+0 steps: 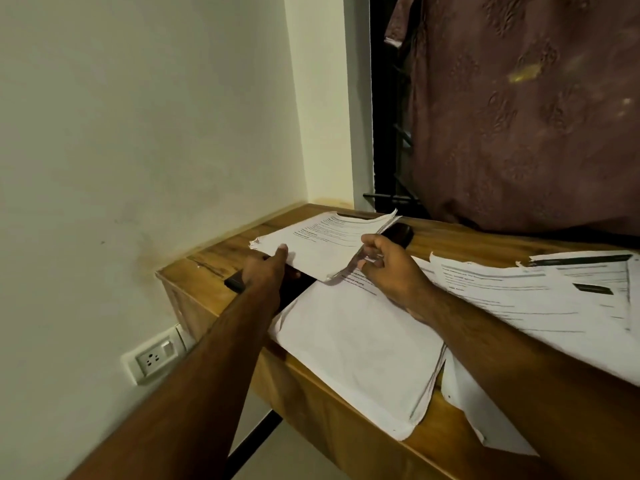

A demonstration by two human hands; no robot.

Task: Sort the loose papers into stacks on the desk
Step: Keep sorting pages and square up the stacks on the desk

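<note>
While both hands, left (265, 271) and right (384, 268), gripped a sheaf (325, 244) mid-frame, papers (540, 296) at right lay unsorted on the bench (450, 233).

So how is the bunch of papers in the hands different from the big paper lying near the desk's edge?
The held bunch of papers is lifted and tilted, pinched by the left hand and right hand; the big paper lies flat on the desk. The held bunch shows printed lines on top; the big paper looks mostly blank. The big paper's corner hangs over the desk edge; the bunch's doesn't. Both are white.
</note>
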